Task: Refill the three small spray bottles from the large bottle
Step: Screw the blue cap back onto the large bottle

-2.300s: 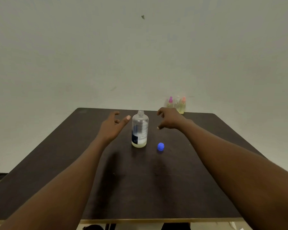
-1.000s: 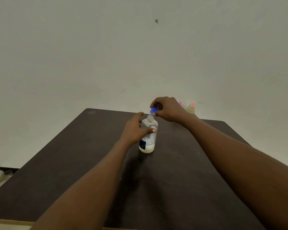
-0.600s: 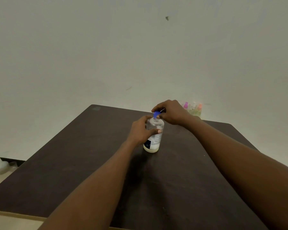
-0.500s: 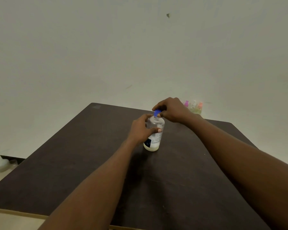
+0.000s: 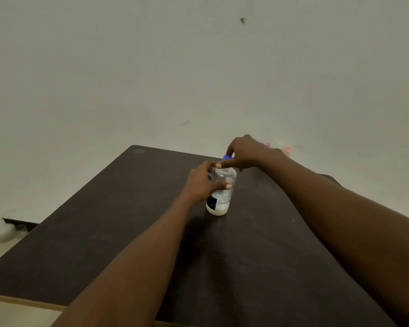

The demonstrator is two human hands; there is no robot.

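The large clear bottle (image 5: 221, 192) stands upright on the dark table (image 5: 109, 227), with a little pale liquid at its bottom. My left hand (image 5: 202, 182) grips its body from the left, thumb across the front. My right hand (image 5: 244, 152) pinches the blue cap (image 5: 226, 157) that sits on the bottle's neck. The small spray bottles (image 5: 286, 149) stand at the table's far right edge, mostly hidden behind my right hand; only pink and orange tops show.
A pale wall rises right behind the table. Off the table's left edge, clear plastic items (image 5: 0, 230) lie on the floor. The table's light front edge (image 5: 21, 302) runs along the bottom left.
My right hand picked the blue cap up from the table and brought it onto the bottle's neck. My left hand took hold of the bottle. The view shifted left.
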